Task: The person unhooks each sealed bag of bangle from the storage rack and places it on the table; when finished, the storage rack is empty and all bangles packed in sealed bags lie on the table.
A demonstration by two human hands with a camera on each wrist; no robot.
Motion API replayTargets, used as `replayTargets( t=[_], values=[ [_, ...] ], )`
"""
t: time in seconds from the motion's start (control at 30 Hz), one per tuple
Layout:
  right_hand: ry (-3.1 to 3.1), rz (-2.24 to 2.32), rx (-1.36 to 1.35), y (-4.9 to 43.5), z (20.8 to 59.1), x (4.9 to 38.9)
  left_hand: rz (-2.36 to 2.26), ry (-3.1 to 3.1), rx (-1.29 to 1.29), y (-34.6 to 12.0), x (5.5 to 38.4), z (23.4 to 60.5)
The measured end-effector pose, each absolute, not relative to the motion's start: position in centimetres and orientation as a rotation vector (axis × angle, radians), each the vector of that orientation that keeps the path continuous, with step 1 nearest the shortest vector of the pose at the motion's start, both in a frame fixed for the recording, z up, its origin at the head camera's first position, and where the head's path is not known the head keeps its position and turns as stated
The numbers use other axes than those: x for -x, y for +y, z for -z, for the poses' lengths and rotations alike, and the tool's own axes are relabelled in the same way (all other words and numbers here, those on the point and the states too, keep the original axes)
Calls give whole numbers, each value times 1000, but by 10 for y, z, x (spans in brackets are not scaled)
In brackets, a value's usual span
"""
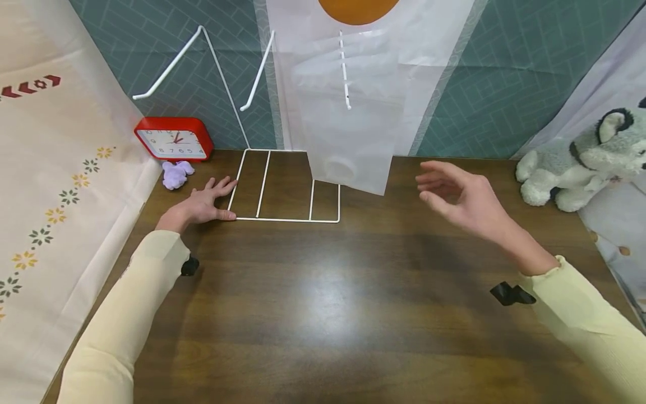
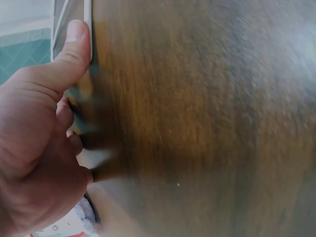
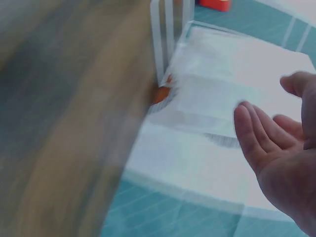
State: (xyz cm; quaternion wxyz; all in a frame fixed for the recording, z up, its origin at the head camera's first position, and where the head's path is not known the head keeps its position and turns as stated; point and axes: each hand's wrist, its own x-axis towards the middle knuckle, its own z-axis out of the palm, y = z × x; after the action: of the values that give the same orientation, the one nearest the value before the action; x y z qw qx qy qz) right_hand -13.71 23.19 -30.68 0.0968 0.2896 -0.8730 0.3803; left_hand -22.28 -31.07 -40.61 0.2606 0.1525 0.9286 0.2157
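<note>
A white wire display rack (image 1: 282, 219) stands at the back of the table, its arms slanting up and forward. From its right arm hangs a translucent white plastic bag (image 1: 348, 134), which covers part of the base. My left hand (image 1: 202, 205), fingers spread, rests at the base's left end. In the left wrist view, the thumb (image 2: 74, 49) lies against the rack's wire. My right hand (image 1: 461, 196) hovers to the right of the bag, fingers loosely bent and holding nothing. The right wrist view shows the bag (image 3: 212, 94) apart from the fingertips.
A red clock (image 1: 174, 139) stands at the back left, with a small purple plush toy (image 1: 175, 174) before it. A grey and white stuffed dog (image 1: 580, 157) sits at the right. Patterned cloth (image 1: 70, 185) hangs on the left, and a teal backdrop (image 1: 469, 106) closes the rear.
</note>
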Motion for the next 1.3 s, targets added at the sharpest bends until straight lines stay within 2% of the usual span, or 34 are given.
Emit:
replayTargets(
  t=[0.2, 0.47, 0.93, 1.3],
  values=[
    [-2380, -1527, -733, 204, 278, 153, -565, 2522, -435, -310, 221, 403],
    [-2183, -1791, -712, 183, 253, 180, -553, 2524, -435, -309, 224, 404],
    [-2402, -1753, -566, 166, 237, 209, -557, 2517, -430, -307, 220, 402],
    [-2339, -1854, -675, 152, 235, 221, -552, 2526, -430, -309, 222, 405]
  ],
)
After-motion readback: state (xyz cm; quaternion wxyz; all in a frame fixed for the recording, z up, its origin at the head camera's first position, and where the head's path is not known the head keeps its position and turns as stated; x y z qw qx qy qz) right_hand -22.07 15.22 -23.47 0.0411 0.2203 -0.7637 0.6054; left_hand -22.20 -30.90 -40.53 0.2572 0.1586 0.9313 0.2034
